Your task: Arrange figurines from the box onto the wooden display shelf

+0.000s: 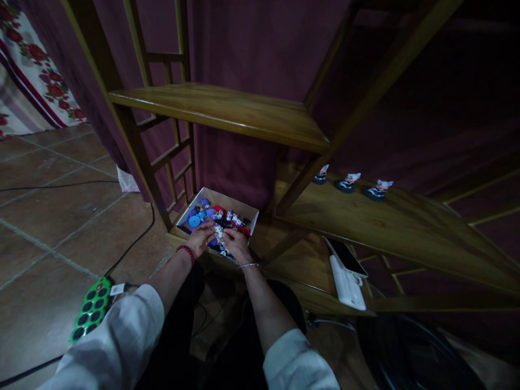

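A white cardboard box [255, 222] sits on the low wooden shelf, filled with several small figurines and parts in blue, purple, red and white. Over its front part, a small white and blue figurine [219, 232] is held between both hands. My left hand [201, 239], with a red bead bracelet at the wrist, grips it from the left with closed fingers. My right hand [237, 245], wearing a thin silver bracelet, pinches it from the right. Three similar figurines on dark bases, one of them a figurine [379, 189] at the right end, stand on the higher shelf at right.
A wooden shelf board [219, 111] juts out above the box. Right of it, a dark-screened phone [346, 255] rests on a white object [348, 284]. A green power strip [91, 309] and black cables lie on the tiled floor at left.
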`<state>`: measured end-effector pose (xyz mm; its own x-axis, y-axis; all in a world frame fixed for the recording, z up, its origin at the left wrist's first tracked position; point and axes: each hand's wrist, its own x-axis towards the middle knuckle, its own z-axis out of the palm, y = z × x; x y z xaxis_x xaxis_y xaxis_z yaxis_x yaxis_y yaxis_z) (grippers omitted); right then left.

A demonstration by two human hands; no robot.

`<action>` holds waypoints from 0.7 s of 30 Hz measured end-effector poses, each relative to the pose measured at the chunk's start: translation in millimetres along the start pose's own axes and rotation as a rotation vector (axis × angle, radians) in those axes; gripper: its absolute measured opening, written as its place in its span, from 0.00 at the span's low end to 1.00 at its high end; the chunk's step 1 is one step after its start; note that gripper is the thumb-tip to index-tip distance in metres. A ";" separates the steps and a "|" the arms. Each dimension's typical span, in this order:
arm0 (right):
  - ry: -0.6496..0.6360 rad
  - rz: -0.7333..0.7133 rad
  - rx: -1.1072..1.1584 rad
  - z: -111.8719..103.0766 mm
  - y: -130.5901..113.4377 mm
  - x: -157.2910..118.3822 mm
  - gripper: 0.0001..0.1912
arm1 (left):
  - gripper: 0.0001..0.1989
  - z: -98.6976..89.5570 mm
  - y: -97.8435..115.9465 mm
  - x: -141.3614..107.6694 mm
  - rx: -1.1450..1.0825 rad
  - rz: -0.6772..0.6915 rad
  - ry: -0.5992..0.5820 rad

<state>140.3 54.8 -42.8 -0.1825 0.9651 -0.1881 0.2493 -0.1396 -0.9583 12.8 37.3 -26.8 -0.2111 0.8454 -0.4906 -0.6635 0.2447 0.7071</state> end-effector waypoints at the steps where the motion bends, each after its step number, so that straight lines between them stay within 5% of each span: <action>1: 0.004 -0.002 0.004 0.5 -0.2 -0.1 0.14 | 0.08 -0.1 -0.2 0.1 0.000 0.000 0.000; 12: 0.034 -0.035 0.007 3.9 9.0 5.8 0.11 | 0.10 6.1 -2.0 -6.3 0.077 0.025 -0.064; 21: 0.098 -0.239 -0.403 -4.1 5.9 3.6 0.09 | 0.09 2.2 -6.3 -9.2 0.062 0.056 -0.058</action>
<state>144.9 58.4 -48.2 -0.1943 0.9786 0.0674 0.5637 0.1676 -0.8088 20.5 29.1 -25.6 -0.2032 0.8842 -0.4206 -0.6058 0.2240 0.7634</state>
